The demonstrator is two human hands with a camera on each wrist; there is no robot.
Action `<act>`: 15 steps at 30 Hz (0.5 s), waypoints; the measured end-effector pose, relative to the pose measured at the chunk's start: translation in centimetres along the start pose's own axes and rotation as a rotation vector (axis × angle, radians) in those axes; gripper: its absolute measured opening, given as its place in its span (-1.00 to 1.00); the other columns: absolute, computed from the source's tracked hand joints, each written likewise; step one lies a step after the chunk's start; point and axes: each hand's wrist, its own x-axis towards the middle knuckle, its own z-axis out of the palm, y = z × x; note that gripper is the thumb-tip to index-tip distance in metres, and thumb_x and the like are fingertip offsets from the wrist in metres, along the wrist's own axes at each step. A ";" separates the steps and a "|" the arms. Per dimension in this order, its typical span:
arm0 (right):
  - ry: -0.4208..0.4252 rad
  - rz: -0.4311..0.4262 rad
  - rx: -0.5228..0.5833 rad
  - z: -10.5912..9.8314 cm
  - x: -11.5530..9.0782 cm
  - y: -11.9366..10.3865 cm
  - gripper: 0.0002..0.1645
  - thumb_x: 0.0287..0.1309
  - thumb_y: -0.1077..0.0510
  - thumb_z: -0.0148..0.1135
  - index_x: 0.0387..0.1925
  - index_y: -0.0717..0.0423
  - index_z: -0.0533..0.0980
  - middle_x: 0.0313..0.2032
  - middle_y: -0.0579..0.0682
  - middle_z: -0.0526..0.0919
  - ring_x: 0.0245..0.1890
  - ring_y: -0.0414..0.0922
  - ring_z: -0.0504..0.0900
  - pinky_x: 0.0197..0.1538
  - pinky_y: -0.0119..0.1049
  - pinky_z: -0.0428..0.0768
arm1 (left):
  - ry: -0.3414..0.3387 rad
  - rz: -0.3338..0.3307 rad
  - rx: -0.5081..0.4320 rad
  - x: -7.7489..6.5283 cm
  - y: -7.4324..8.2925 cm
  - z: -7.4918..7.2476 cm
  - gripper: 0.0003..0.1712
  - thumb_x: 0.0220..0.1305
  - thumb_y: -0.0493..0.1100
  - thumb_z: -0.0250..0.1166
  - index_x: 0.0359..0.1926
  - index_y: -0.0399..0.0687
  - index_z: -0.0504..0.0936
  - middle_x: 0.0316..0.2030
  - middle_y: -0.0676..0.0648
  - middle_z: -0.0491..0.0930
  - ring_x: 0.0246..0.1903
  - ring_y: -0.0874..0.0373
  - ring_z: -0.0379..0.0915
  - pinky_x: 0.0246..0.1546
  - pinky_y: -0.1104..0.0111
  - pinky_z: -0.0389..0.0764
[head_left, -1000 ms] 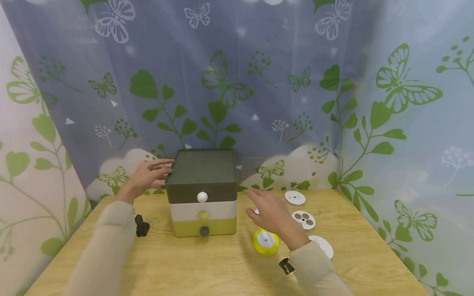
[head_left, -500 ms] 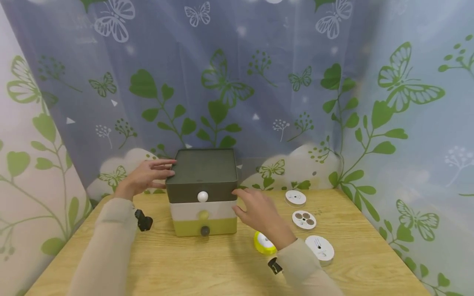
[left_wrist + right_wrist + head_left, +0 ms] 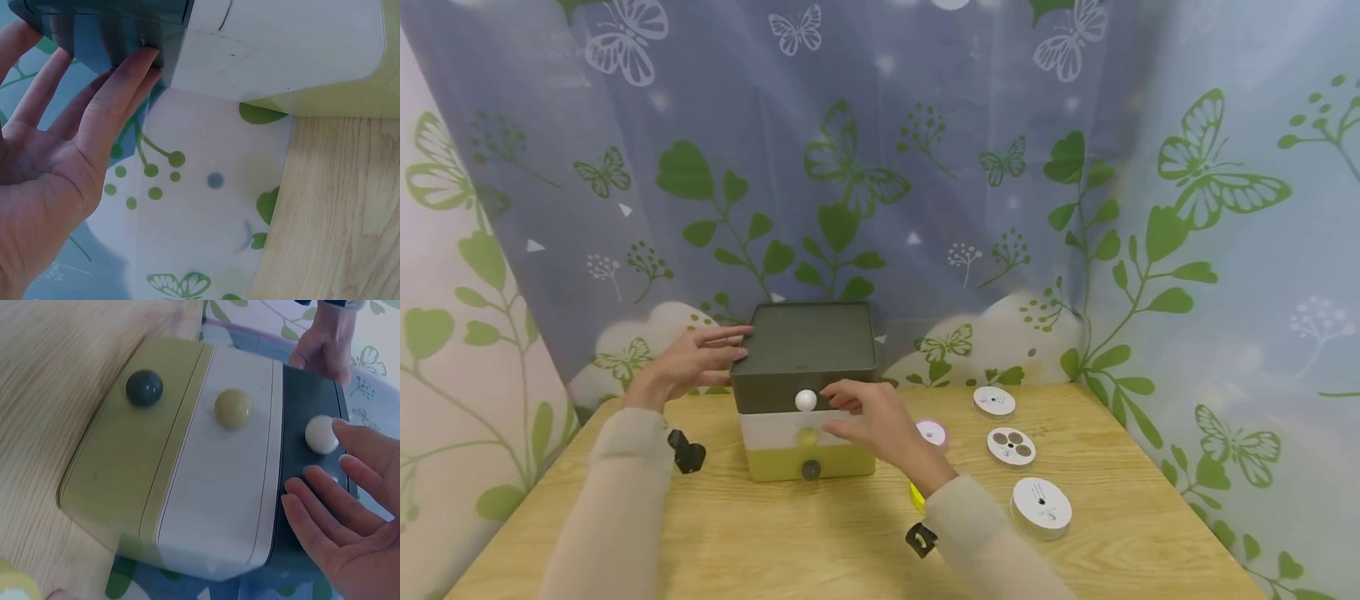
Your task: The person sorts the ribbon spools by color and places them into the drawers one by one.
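A three-tier drawer box (image 3: pixel 805 337) stands at the back of the wooden table: dark green on top, white in the middle, yellow-green below. Round knobs mark its front: a white knob (image 3: pixel 322 435), a pale yellow knob (image 3: pixel 233 409) and a dark knob (image 3: pixel 144 387). My left hand (image 3: pixel 688 367) rests with extended fingertips against the left side of the top tier; the left wrist view shows those fingertips (image 3: pixel 150 55) on the dark wall. My right hand (image 3: pixel 880 423) is in front of the box, its loosely bent fingers right at the white knob, holding nothing.
Right of the box lie several ribbon spools: a pink-edged spool (image 3: pixel 932 432), a yellow spool (image 3: pixel 917 498) partly hidden by my wrist, and white reels, with a large reel (image 3: pixel 1042 504) nearest. A patterned curtain (image 3: pixel 925 250) hangs close behind the table.
My right hand has moved left from beside the box, past its right edge, to the white knob on the front. The left hand stays at the box's left side.
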 end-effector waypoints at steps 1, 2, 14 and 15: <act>-0.003 0.001 0.010 0.2 0.2 -0.1 -0.58 0.20 0.17 0.50 0.09 0.10 0.67 -0.05 0.12 0.80 -0.01 0.05 0.78 0.10 -0.05 0.73 | 0.000 -0.002 -0.001 0.0 0.0 0.0 -0.19 0.54 -0.09 0.21 0.64 -0.13 0.07 0.63 -0.34 -0.07 0.55 -0.38 0.02 0.14 0.13 0.69; -0.006 0.006 0.029 0.4 0.3 -0.3 -0.58 0.20 0.18 0.50 0.09 0.11 0.67 -0.05 0.13 0.80 -0.01 0.06 0.78 0.10 -0.05 0.73 | 0.000 -0.005 -0.002 0.0 0.0 -0.1 -0.19 0.54 -0.09 0.21 0.64 -0.13 0.07 0.63 -0.34 -0.08 0.55 -0.38 0.01 0.14 0.14 0.69; -0.023 0.058 0.055 1.9 1.6 -0.9 -0.53 0.19 0.18 0.51 0.15 0.04 0.66 -0.16 0.11 0.83 -0.17 -0.02 0.83 -0.10 -0.35 0.75 | 0.015 -0.025 0.006 0.1 -0.1 0.0 -0.18 0.53 -0.06 0.23 0.64 -0.11 0.08 0.62 -0.35 -0.05 0.53 -0.40 0.04 0.23 -0.09 0.62; -0.020 0.059 0.055 2.0 1.7 -0.9 -0.53 0.19 0.18 0.51 0.15 0.04 0.67 -0.17 0.09 0.83 -0.19 -0.04 0.83 -0.12 -0.37 0.74 | 0.014 -0.025 0.008 0.2 -0.1 0.0 -0.18 0.53 -0.06 0.23 0.64 -0.11 0.08 0.62 -0.35 -0.05 0.53 -0.39 0.05 0.23 -0.10 0.61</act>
